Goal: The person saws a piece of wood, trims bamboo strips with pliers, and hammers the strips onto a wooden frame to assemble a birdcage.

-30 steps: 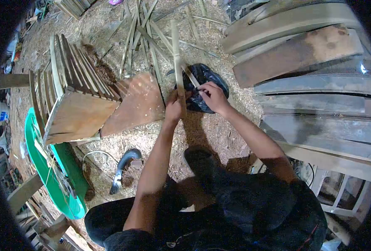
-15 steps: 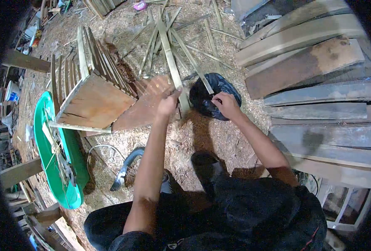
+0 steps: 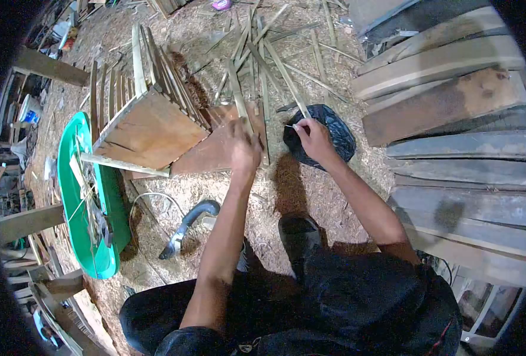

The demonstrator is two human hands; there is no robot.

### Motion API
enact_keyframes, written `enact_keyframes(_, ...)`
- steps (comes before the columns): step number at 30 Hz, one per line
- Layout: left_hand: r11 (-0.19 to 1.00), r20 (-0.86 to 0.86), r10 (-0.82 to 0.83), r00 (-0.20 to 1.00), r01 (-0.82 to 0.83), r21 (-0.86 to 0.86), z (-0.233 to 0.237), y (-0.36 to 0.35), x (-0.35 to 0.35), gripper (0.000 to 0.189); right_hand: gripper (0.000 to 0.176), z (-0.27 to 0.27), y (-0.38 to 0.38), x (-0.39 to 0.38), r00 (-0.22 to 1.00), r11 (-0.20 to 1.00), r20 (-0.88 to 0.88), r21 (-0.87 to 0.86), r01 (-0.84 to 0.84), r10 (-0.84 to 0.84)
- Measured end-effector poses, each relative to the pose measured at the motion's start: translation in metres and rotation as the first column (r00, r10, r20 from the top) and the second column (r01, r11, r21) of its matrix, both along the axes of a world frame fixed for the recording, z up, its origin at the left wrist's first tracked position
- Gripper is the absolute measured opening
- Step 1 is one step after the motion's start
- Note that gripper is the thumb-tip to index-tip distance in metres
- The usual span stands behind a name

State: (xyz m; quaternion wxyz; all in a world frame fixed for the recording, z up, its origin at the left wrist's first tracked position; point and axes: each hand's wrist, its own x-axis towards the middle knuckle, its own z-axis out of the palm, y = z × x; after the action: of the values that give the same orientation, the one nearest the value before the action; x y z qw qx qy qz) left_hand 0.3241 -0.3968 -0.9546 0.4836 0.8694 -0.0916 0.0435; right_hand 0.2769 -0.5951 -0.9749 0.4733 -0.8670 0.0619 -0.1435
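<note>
My left hand is closed around the lower end of a wooden strip, which points away from me; the fingers are slightly blurred. My right hand is pinched above the mouth of a black plastic bag. A thin, pale nail sticks out to the left from its fingertips. Another wooden strip ends just behind that hand. Left of my left hand stands a slatted wooden crate with a solid end panel, beside a reddish-brown board on the ground.
A green plastic tub holding wood scraps lies at the left. A tool with a curved dark handle rests near my left forearm. Loose strips lie crossed ahead. Stacked planks line the right side. Sawdust covers the ground.
My right hand has come up from the bag's mouth, and the nail now shows at its fingertips. The strip in my left hand has shifted and looks shorter. The whole view has moved slightly.
</note>
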Motion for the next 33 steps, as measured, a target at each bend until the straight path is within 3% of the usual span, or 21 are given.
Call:
enact_keyframes(1,0.998,0.105,-0.004,0.994,-0.002,0.059,0.008,-0.004,0.003,0.036,0.018,0.003,0.001,0.004,0.999,0.999,-0.023,-0.009,-0.041,0.041)
enact_keyframes(2,0.997,-0.071,-0.075,0.995,0.077,0.025,0.015,-0.008,0.007,0.032,0.017,0.006,0.002,0.007,0.996,0.996,-0.047,-0.017,-0.083,0.082)
enact_keyframes(5,0.899,0.214,-0.438,0.873,0.417,0.135,-0.004,-0.009,0.026,0.023,0.018,0.011,0.005,0.017,0.984,0.984,-0.046,-0.039,-0.173,0.171)
enact_keyframes(9,0.892,0.106,-0.441,0.891,0.422,0.161,-0.007,-0.015,0.033,0.016,0.018,0.019,0.007,0.032,0.96,0.968,-0.121,0.024,-0.251,0.252)
enact_keyframes(10,0.908,0.139,-0.418,0.898,0.407,0.099,-0.018,-0.014,0.035,0.017,0.017,0.018,0.007,0.035,0.954,0.963,-0.132,0.051,-0.265,0.269)
enact_keyframes(13,0.961,0.106,-0.276,0.955,0.274,0.036,-0.033,-0.005,0.038,0.015,0.013,0.004,0.0,0.071,0.991,0.992,-0.054,-0.035,-0.125,0.123)
enact_keyframes(14,0.977,0.063,-0.209,0.976,0.21,-0.019,-0.032,-0.002,0.035,0.013,0.015,0.0,-0.006,0.09,0.986,0.98,0.067,-0.134,-0.145,0.155)
enact_keyframes(17,0.981,-0.071,-0.05,0.996,0.036,-0.192,-0.021,0.007,0.023,0.011,0.021,-0.01,-0.015,0.14,0.917,0.825,0.153,-0.508,-0.247,0.369)
enact_keyframes(20,0.923,-0.199,-0.003,0.98,-0.074,-0.378,-0.03,0.018,0.015,0.011,0.023,-0.031,-0.02,0.166,0.896,0.553,-0.046,-0.773,-0.312,0.441)
enact_keyframes(22,0.877,-0.306,-0.032,0.951,-0.12,-0.466,-0.025,0.031,0.012,0.011,0.024,-0.03,-0.022,0.181,0.915,0.517,-0.176,-0.778,-0.356,0.364)
enact_keyframes(25,0.682,-0.306,-0.069,0.949,-0.179,-0.709,-0.034,0.041,0.013,0.01,0.029,-0.023,-0.041,0.187,0.852,0.262,-0.324,-0.853,-0.451,0.411)
enact_keyframes(27,0.659,-0.373,-0.06,0.926,-0.244,-0.711,-0.039,0.047,0.01,0.007,0.038,0.003,-0.052,0.186,0.792,0.084,-0.42,-0.86,-0.503,0.444)
enact_keyframes(30,0.667,-0.476,-0.052,0.878,-0.325,-0.671,-0.037,0.051,0.003,0.002,0.036,0.014,-0.068,0.172,0.803,0.207,-0.229,-0.894,-0.396,0.551)
enact_keyframes(33,0.62,-0.477,-0.045,0.878,-0.35,-0.702,-0.037,0.056,-0.013,0.004,0.038,0.046,-0.062,0.149,0.853,0.35,-0.419,-0.784,-0.513,0.311)
